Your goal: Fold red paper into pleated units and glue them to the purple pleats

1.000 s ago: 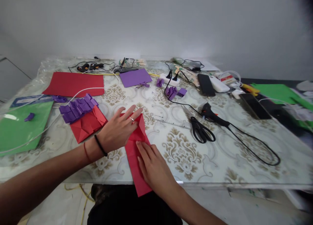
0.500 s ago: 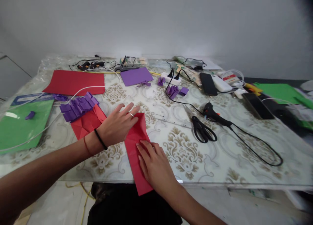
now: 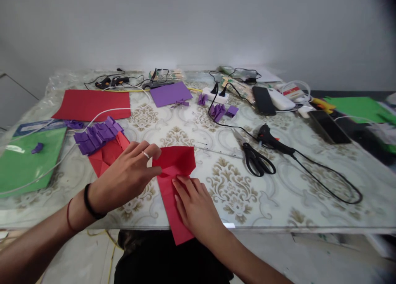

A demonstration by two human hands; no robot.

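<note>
A long red folded paper (image 3: 173, 193) lies at the table's front edge, its lower end sticking out past the edge. Its top is spread into a wide open flap. My right hand (image 3: 198, 207) presses it down just below the flap, fingers close together on the paper. At the flap's left edge is my left hand (image 3: 131, 166), fingers curled, thumb and forefinger apart with a gap between them. Behind my left hand lies another red folded piece (image 3: 107, 152), partly covered. A row of purple folded papers (image 3: 99, 135) rests along its top.
Black scissors (image 3: 258, 162) and a corded glue gun (image 3: 274, 142) lie at right. Purple folded pieces (image 3: 218, 111) sit near a white power strip (image 3: 216, 95). Red sheet (image 3: 95, 104), purple sheet (image 3: 170, 94) and green sheets (image 3: 27, 160) lie around. Phones (image 3: 262, 100) and cables are at back right.
My left hand has moved left and slightly down, off the top of the red paper. The top flap has spread wider to both sides. My right hand stays on the paper.
</note>
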